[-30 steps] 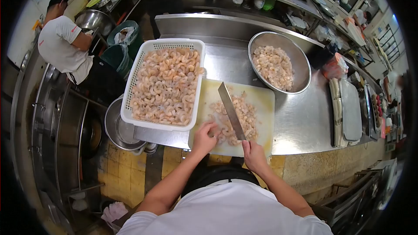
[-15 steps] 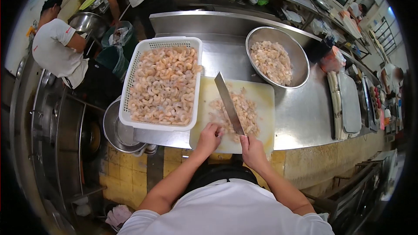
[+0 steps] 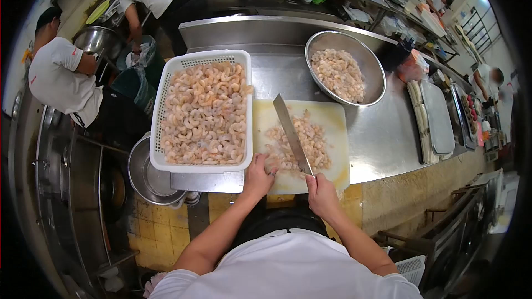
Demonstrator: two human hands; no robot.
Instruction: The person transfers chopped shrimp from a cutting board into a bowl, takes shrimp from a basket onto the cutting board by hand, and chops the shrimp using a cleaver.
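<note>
My right hand [image 3: 323,194] is closed round the handle of a broad knife [image 3: 292,134]. Its blade slants up and to the left over a heap of cut shrimp [image 3: 312,142] on a white cutting board [image 3: 334,116]. At the board's lower left lies my left hand [image 3: 259,176], fingers bent at the edge of the shrimp; the fingertips touch small pieces that I cannot make out clearly. A white basket [image 3: 249,111] full of peeled shrimp [image 3: 205,112] overlaps the board's left side. Behind the board to the right, a steel bowl [image 3: 375,72] holds more shrimp pieces [image 3: 338,73].
A steel pot [image 3: 145,177] stands low at the left, below the counter [image 3: 382,144]. Trays [image 3: 436,116] and a plastic bag [image 3: 413,67] are at the right. Two co-workers [image 3: 62,72] stand at the left, one reaching into a green bin [image 3: 145,58]. Other people are far right.
The left hand has shifted slightly left along the board, while the knife keeps nearly the same slant. A co-worker at the upper left has bent toward the bin. The whole view has turned slightly.
</note>
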